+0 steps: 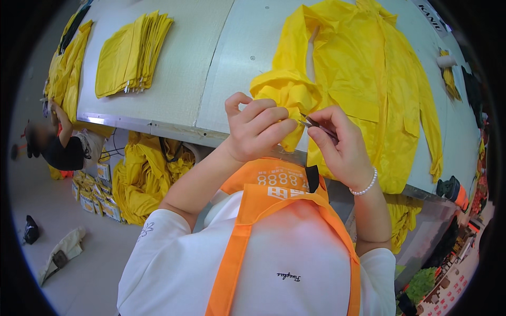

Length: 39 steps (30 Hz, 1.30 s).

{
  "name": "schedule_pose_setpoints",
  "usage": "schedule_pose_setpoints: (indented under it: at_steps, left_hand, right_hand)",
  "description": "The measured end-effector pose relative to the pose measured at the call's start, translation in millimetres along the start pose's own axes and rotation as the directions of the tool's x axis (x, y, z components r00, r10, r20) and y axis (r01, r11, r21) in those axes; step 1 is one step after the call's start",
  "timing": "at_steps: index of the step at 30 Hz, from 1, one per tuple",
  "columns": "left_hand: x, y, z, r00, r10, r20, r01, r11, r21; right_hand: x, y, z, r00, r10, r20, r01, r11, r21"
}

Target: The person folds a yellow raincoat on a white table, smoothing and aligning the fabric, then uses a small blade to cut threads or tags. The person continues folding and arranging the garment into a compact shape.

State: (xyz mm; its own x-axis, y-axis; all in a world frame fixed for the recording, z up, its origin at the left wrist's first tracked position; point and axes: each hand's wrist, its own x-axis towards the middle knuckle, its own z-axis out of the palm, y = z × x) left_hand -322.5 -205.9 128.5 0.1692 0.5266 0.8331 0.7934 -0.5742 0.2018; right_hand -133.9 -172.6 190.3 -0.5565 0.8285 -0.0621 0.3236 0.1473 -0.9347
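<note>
A yellow jacket (374, 73) lies spread on the pale work table, one bunched part of it drawn to the near edge. My left hand (261, 126) is closed on that gathered yellow cloth (290, 92), fingers curled. Beside it, my right hand (341, 145) grips a small pair of dark-handled thread snips (311, 122). The metal tips point left at the cloth and sit close to my left fingertips. Whether the blades touch a thread is too small to tell.
A stack of folded yellow pieces (132, 55) sits on the table (211, 63) at the far left. Beneath the table edge hangs a heap of yellow garments (150, 179), near packaged bundles (95, 195) on the floor. Another person (68, 139) is at the left.
</note>
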Motion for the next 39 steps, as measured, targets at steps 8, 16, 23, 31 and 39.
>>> schedule_pose_setpoints:
  at_steps: [8, 16, 23, 31, 39]
  left_hand:
    - [2.9, -2.8, -0.4, 1.000, -0.018, 0.009, 0.019, 1.000, -0.011]
    - [5.9, -3.1, -0.4, 1.000, -0.023, 0.005, 0.023, 0.999, -0.031]
    - [9.7, -8.3, 11.0, 0.993, -0.118, -0.011, 0.117, 0.990, -0.074]
    - [5.4, -3.2, 15.5, 0.970, -0.220, 0.107, 0.243, 0.919, -0.311]
    - [-24.5, 0.4, 5.3, 0.916, -0.273, 0.295, 0.388, 0.793, -0.470]
  right_hand:
    - [2.6, -5.1, -1.9, 0.999, -0.042, -0.002, 0.041, 0.998, -0.057]
    - [5.6, -9.1, -10.3, 0.999, -0.046, 0.029, 0.050, 0.986, -0.161]
    - [-3.9, -9.2, 10.4, 0.985, -0.095, -0.143, 0.076, 0.988, -0.133]
    - [-3.4, 20.3, 24.9, 0.946, -0.193, -0.259, 0.151, 0.973, -0.174]
    - [28.4, 104.8, 27.1, 0.953, 0.199, -0.226, -0.101, 0.918, 0.382]
